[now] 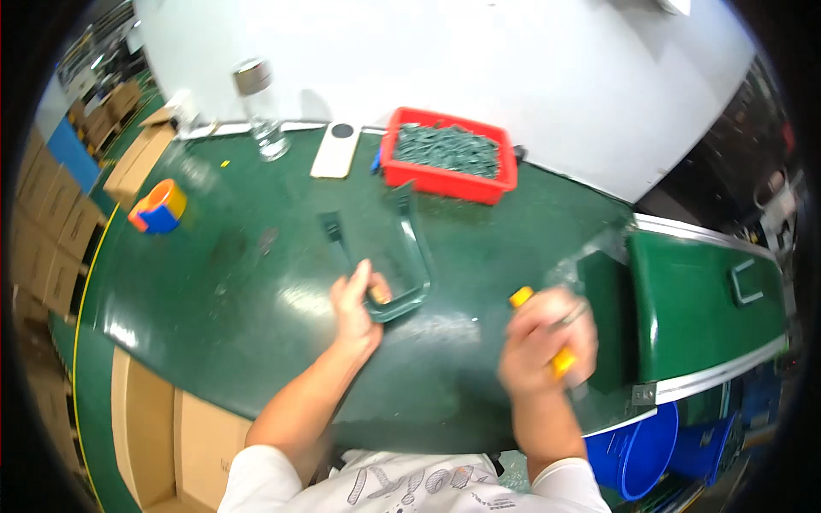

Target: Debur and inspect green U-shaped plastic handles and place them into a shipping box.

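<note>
Though blurred, right hand (543, 340) grips yellow-handled tool (558, 359), tip hidden.

On the table (256, 282), a U-shaped plastic handle (402, 256) lies near the middle, its closed end toward the near edge. The left hand (355, 303) rests on that closed end. To its right, near the table's right edge, the right hand (543, 342) grips a tool handle (560, 359). A bin (449, 175) of small parts (449, 147) sits at the far edge, behind the plastic handle. Just left of the bin lies a flat slab (335, 150), and further left along the far edge stands a jar (261, 107). A tape roll (158, 207) sits by the left edge. Beyond the right edge stands a conveyor (701, 299); buckets (650, 445) stand below it.
</note>
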A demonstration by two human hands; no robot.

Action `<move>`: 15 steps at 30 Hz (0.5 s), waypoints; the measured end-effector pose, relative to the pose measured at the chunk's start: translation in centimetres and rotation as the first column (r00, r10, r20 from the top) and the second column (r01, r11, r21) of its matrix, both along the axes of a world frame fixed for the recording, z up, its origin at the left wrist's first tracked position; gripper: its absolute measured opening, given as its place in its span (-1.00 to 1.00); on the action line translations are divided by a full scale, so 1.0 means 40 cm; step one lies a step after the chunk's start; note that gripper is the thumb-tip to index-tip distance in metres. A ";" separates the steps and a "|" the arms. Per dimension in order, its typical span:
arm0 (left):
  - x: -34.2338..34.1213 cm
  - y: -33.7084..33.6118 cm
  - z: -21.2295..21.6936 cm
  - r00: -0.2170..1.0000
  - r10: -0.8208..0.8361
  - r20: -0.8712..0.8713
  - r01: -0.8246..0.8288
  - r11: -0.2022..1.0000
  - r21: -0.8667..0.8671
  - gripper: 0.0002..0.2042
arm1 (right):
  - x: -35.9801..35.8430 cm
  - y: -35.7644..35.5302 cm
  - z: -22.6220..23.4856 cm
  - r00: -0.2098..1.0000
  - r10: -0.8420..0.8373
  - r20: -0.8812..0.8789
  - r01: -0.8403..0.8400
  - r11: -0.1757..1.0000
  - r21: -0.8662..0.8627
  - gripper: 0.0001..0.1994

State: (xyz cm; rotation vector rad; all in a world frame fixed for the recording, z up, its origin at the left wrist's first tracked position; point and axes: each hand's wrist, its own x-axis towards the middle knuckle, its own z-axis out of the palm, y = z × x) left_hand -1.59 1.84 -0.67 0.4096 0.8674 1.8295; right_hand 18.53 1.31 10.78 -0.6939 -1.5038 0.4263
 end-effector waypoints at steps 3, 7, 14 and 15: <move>0.002 0.004 0.014 0.964 -0.119 0.239 0.136 0.989 -0.054 -0.67 | -0.054 0.155 0.085 0.994 -0.112 0.009 0.112 0.983 -0.145 -0.76; 0.003 0.001 0.041 0.902 -0.186 0.390 0.220 0.974 -0.045 -0.66 | -0.041 0.225 -0.012 0.967 0.075 0.242 0.057 0.867 -0.495 -0.68; 0.025 -0.006 0.028 0.938 -0.331 0.103 0.322 0.942 0.094 -0.58 | -0.067 0.091 -0.152 0.967 0.255 0.031 -0.134 0.605 -0.785 -0.62; 0.015 -0.007 0.014 0.924 -0.381 0.033 0.368 0.911 0.187 -0.50 | -0.061 0.091 -0.159 0.960 0.278 -0.033 -0.193 0.571 -0.798 -0.66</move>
